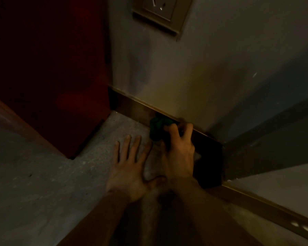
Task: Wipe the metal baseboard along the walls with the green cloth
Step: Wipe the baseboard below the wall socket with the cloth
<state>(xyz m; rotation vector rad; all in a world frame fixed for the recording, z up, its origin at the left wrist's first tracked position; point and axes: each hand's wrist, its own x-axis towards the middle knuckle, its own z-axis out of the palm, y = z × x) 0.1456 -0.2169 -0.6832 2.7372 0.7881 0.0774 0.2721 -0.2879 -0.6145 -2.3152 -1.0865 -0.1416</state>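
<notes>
A: In the head view, what does the right hand (179, 150) hold?

B: It grips the green cloth (157, 128), bunched up, with its fingers curled round it. The cloth sticks out just beyond the fingertips and presses against the metal baseboard (132, 105) at the foot of the wall (194, 68).

A: And the left hand (130, 167)?

B: It lies flat on the floor (43, 183), palm down, fingers spread wide, holding nothing. It sits just to the left of the right hand, its thumb reaching toward the right wrist.

A: Where does the baseboard run?

B: It starts in the corner beyond the left hand, passes behind the cloth and the right hand, then turns at an outer corner to the right of that hand and carries on toward the viewer.

A: What else is near?

B: A dark red panel (48, 68) stands beyond and to the left of the left hand. A wall socket (162, 13) sits high on the wall, well above both hands. The light is dim, so finer detail cannot be told.
</notes>
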